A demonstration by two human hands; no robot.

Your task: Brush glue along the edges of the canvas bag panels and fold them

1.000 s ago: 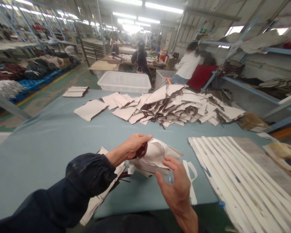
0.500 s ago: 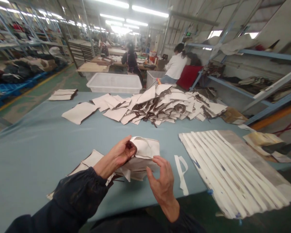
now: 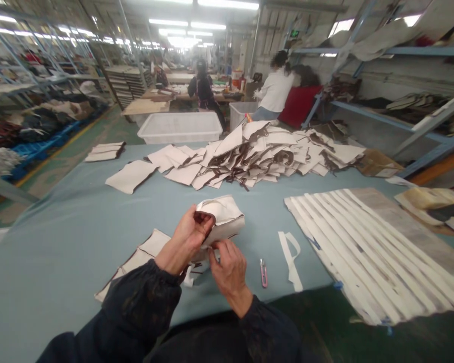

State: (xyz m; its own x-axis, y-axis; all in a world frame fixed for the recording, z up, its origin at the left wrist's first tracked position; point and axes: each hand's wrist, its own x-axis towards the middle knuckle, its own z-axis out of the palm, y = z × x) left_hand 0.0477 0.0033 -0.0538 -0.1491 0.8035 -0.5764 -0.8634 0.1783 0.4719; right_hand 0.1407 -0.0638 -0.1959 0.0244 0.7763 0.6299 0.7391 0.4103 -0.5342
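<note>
My left hand (image 3: 192,233) is closed on the left edge of an off-white fabric piece (image 3: 224,210) with dark brown edging, which is folded over and held above the table. With thumb and fingertips together, my right hand (image 3: 230,266) pinches the lower part of the same piece; the exact point of contact is partly hidden. Beneath my left forearm lie more off-white pieces (image 3: 154,243) with brown edges. Pink-handled thread snips (image 3: 264,275) rest on the table to the right of my right hand. Beside them is a looped white strip (image 3: 289,262).
A heap of brown-edged fabric pieces (image 3: 265,156) covers the far side of the blue-green table (image 3: 75,232). Long white strips (image 3: 357,247) lie on a board at the right edge. Behind are a white bin (image 3: 179,128), shelves (image 3: 393,121) and a person in white (image 3: 274,93).
My right hand has moved left and closed on the fabric's lower part, its fingers having been apart. The piece is tilted more. The pink snips now show on the table.
</note>
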